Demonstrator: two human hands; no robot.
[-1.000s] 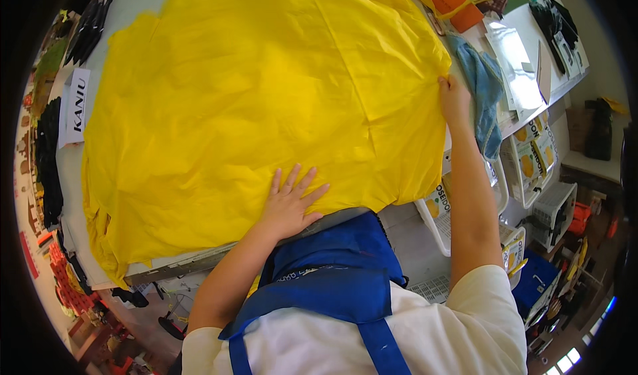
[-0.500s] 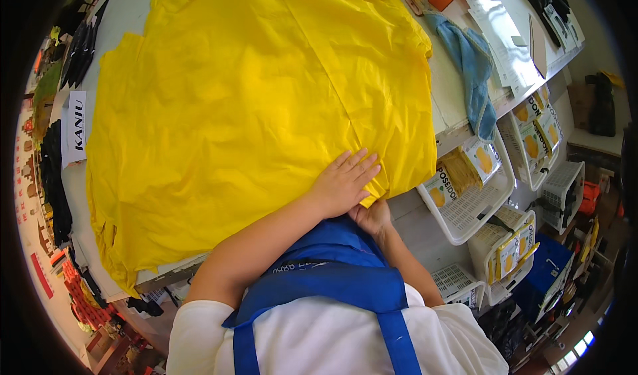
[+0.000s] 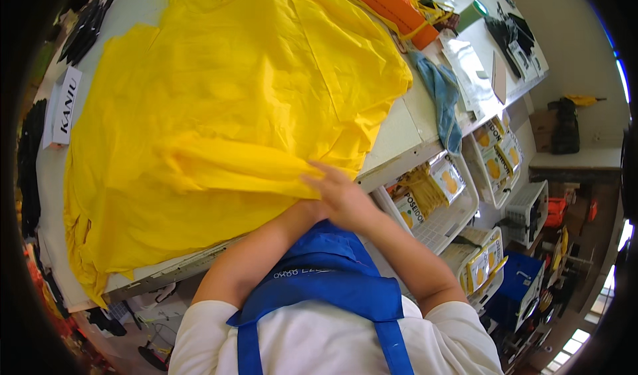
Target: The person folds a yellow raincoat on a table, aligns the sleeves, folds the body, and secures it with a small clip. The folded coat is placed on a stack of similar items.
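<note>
A large piece of glossy yellow fabric (image 3: 226,89), wrinkled and with a long seam, covers most of the table in front of me. Near its front edge a raised fold (image 3: 246,169) runs leftward from my hands, partly smeared by motion. My right hand (image 3: 342,195) is closed at the right end of this fold, its fingertips blurred. My left forearm (image 3: 266,249) reaches in under the right wrist. The left hand itself is hidden behind the right hand and the cloth, so its fingers cannot be made out.
A blue cloth (image 3: 440,99) hangs over the table's right edge, beside clear plastic sheets (image 3: 468,69). An orange box (image 3: 395,9) stands at the far side. White baskets (image 3: 442,225) with yellow packets are below right. A white sign (image 3: 66,106) and black pieces (image 3: 90,26) lie at left.
My right hand has come up from under the front edge and crossed over the left wrist, moving left. The fabric's right corner has been folded leftward. My view has turned somewhat.
</note>
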